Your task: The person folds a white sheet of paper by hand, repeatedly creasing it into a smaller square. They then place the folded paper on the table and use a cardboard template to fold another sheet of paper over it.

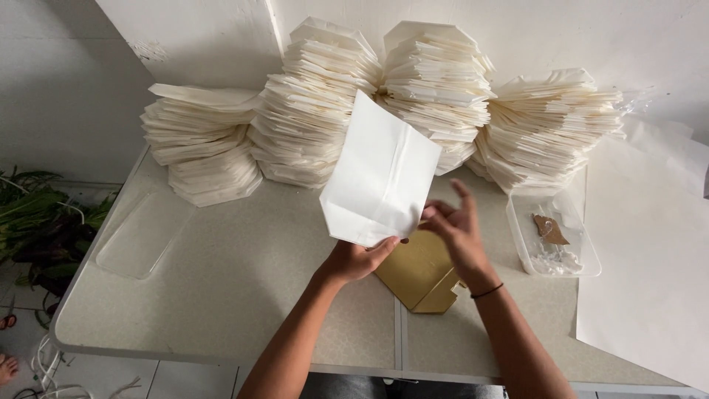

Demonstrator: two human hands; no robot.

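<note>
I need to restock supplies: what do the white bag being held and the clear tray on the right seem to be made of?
White bag: probably matte paper, with sharp creases and a folded bottom. Clear tray: likely thin glossy plastic, see-through with rounded corners.

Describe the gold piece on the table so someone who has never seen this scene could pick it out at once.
Start at the stacks of folded white paper along the wall, then drop to the table edge nearest the camera. The gold card lies flat beneath the left hand and right hand. It is the only gold thing there.
</note>
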